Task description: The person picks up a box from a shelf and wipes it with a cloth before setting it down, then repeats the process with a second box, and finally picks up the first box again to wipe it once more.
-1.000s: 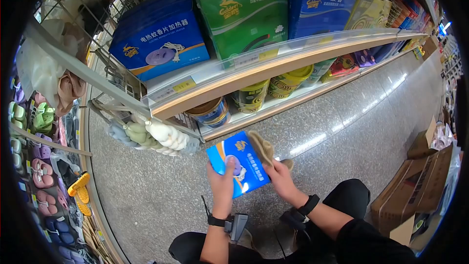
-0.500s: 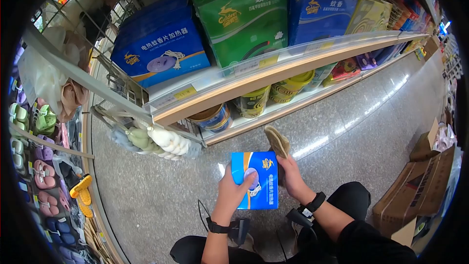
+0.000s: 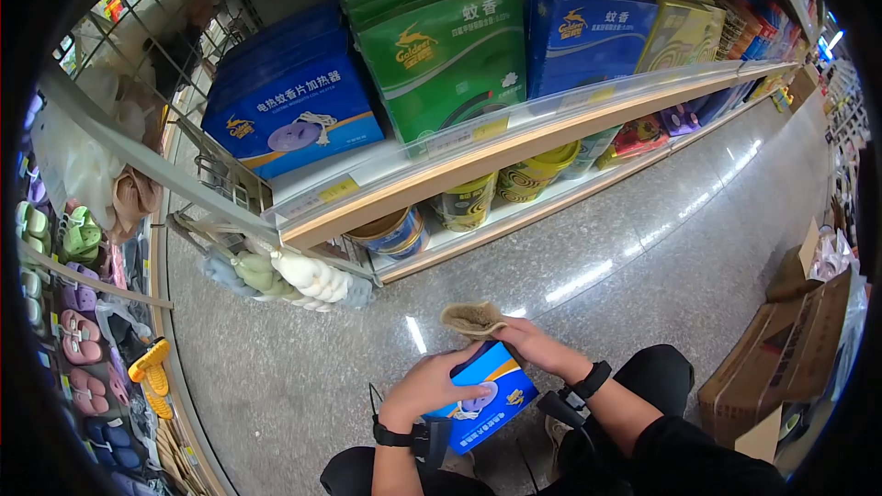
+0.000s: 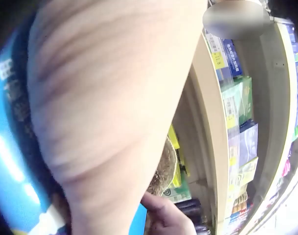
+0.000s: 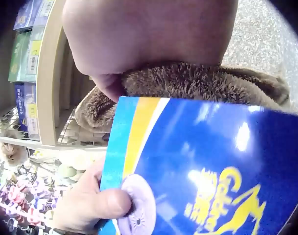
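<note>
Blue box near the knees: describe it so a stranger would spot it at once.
Find the long wooden-edged shelf, then look below it, over the grey floor. The left hand grips a blue box there, beside a fuzzy brown item. Its lookalikes sit on the shelf; only this one is held.

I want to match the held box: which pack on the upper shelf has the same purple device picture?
The leftmost blue pack. Like the held box, it shows a purple device with white cord; the green pack and the other blue pack do not.

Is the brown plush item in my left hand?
No, your right hand holds the brown plush item; your left hand grips a blue cardboard box.
</note>
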Demonstrator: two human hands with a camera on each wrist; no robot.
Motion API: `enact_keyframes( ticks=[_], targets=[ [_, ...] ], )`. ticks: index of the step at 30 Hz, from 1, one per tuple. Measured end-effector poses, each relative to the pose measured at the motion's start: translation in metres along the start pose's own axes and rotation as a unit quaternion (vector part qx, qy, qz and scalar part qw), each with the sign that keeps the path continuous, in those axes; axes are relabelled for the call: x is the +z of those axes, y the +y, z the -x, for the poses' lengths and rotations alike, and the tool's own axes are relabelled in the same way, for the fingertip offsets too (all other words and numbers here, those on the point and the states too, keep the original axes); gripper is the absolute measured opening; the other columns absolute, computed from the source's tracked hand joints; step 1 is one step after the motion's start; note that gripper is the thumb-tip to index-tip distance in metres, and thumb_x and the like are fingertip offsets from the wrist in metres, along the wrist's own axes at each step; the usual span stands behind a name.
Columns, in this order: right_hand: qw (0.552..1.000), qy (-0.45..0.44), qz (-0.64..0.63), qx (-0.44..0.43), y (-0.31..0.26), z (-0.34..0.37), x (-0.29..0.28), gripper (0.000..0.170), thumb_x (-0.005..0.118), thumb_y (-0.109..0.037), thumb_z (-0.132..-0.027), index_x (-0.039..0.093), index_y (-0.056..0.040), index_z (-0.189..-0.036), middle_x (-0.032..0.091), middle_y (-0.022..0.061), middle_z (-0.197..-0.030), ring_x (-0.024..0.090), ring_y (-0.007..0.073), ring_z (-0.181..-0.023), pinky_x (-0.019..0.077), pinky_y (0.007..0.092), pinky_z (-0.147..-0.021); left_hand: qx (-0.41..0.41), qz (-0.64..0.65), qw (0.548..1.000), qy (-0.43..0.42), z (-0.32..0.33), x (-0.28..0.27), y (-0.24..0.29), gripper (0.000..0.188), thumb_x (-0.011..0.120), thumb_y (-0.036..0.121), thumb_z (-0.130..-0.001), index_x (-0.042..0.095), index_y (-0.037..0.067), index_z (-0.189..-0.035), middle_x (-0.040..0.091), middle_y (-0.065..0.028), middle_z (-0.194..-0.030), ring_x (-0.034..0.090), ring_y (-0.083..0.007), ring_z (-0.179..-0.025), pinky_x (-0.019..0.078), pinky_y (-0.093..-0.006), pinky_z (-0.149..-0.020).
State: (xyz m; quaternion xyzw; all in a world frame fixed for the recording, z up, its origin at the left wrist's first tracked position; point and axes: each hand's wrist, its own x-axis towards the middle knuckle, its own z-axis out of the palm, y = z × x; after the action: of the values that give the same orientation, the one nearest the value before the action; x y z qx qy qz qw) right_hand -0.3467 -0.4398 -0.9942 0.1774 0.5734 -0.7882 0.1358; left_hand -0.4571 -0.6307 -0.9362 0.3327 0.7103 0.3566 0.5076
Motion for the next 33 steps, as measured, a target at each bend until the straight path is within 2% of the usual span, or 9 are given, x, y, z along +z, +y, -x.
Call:
enact_keyframes(
  ticks=[7, 9, 11, 13, 17, 21, 26, 30, 33],
  targets=[
    [0.994, 0.094, 0.037, -0.038, 0.005, -0.003, 0.013, 0.041, 0.044, -0.025, -0.101, 0.048, 0.0001, -0.133, 0.056, 0.0036, -0.124, 0.049, 0.0110, -0.112, 0.0406, 0.0274, -0.097, 0.030, 0.049, 0.983, 0.175, 0.006, -0.019, -0.006, 0.074, 0.080, 0.028, -0.075, 0.048, -0.001, -0.136, 0.064, -0.0172, -0.120, 0.064, -0.0188, -0.101, 0.0490, -0.0315, -0.090],
    [0.970, 0.230, -0.026, -0.075, 0.018, -0.011, 0.015, 0.040, 0.045, -0.027, -0.101, 0.049, 0.0000, -0.131, 0.056, 0.0038, -0.121, 0.048, 0.0116, -0.113, 0.0403, 0.0276, -0.097, 0.028, 0.168, 0.934, 0.315, 0.008, -0.024, -0.010, 0.068, 0.080, 0.020, -0.077, 0.049, -0.005, -0.133, 0.065, -0.0167, -0.116, 0.064, -0.0177, -0.099, 0.0500, -0.0306, -0.087],
    [0.953, 0.288, -0.064, -0.072, 0.030, -0.013, 0.018, 0.040, 0.043, -0.027, -0.101, 0.047, -0.0002, -0.131, 0.057, 0.0072, -0.122, 0.052, 0.0172, -0.115, 0.0406, 0.0319, -0.100, 0.036, 0.205, 0.921, 0.330, 0.006, -0.026, -0.005, 0.057, 0.077, 0.014, -0.081, 0.049, -0.006, -0.127, 0.064, -0.0146, -0.110, 0.063, -0.0167, -0.096, 0.0506, -0.0298, -0.083],
    [0.891, 0.283, -0.356, -0.014, 0.039, -0.017, 0.020, 0.042, 0.038, -0.028, -0.102, 0.043, 0.0000, -0.133, 0.057, 0.0122, -0.126, 0.053, 0.0249, -0.120, 0.0394, 0.0384, -0.105, 0.081, 0.304, 0.838, 0.445, 0.000, -0.016, -0.001, 0.047, 0.074, 0.012, -0.084, 0.048, -0.002, -0.120, 0.063, -0.0101, -0.105, 0.061, -0.0142, -0.092, 0.0500, -0.0294, -0.082],
    [0.846, 0.145, -0.511, 0.049, -0.002, -0.002, 0.051, 0.051, 0.032, -0.036, -0.102, 0.040, -0.0006, -0.137, 0.051, 0.0147, -0.137, 0.050, 0.0296, -0.124, 0.0335, 0.0462, -0.110, 0.109, 0.234, 0.848, 0.463, -0.024, 0.008, -0.010, 0.057, 0.075, 0.012, -0.082, 0.037, 0.001, -0.123, 0.053, -0.0123, -0.116, 0.056, -0.0178, -0.103, 0.0456, -0.0332, -0.090],
    [0.833, 0.165, -0.525, 0.059, 0.005, 0.002, 0.042, 0.054, 0.030, -0.040, -0.102, 0.037, -0.0015, -0.140, 0.046, 0.0145, -0.143, 0.045, 0.0305, -0.129, 0.0291, 0.0455, -0.112, 0.078, 0.173, 0.871, 0.454, -0.040, 0.038, -0.006, 0.073, 0.076, 0.009, -0.080, 0.028, -0.002, -0.134, 0.046, -0.0189, -0.127, 0.051, -0.0253, -0.114, 0.0416, -0.0385, -0.097],
    [0.799, 0.256, -0.544, 0.018, -0.009, 0.004, 0.023, 0.053, 0.036, -0.034, -0.099, 0.036, -0.0002, -0.139, 0.046, 0.0177, -0.141, 0.043, 0.0332, -0.130, 0.0288, 0.0459, -0.112, 0.058, 0.004, 0.868, 0.493, -0.044, 0.051, 0.008, 0.067, 0.074, 0.014, -0.081, 0.028, -0.002, -0.127, 0.058, -0.0296, -0.109, 0.060, -0.0467, -0.099, 0.0465, -0.0477, -0.083],
    [0.794, 0.287, -0.530, -0.082, -0.015, -0.001, 0.007, 0.053, 0.039, -0.035, -0.097, 0.040, -0.0005, -0.137, 0.049, 0.0176, -0.137, 0.046, 0.0345, -0.127, 0.0306, 0.0486, -0.111, 0.041, -0.013, 0.864, 0.502, -0.038, 0.044, 0.008, 0.059, 0.070, 0.014, -0.085, 0.032, -0.002, -0.127, 0.059, -0.0244, -0.112, 0.063, -0.0374, -0.098, 0.0481, -0.0435, -0.084],
    [0.760, 0.373, -0.503, -0.173, -0.055, 0.019, -0.002, 0.054, 0.038, -0.037, -0.097, 0.040, -0.0009, -0.137, 0.047, 0.0170, -0.139, 0.045, 0.0347, -0.128, 0.0300, 0.0484, -0.112, 0.140, 0.194, 0.886, 0.398, -0.027, 0.025, 0.015, 0.052, 0.067, 0.013, -0.088, 0.037, -0.002, -0.129, 0.059, -0.0169, -0.115, 0.062, -0.0251, -0.100, 0.0483, -0.0373, -0.088]
  ],
)
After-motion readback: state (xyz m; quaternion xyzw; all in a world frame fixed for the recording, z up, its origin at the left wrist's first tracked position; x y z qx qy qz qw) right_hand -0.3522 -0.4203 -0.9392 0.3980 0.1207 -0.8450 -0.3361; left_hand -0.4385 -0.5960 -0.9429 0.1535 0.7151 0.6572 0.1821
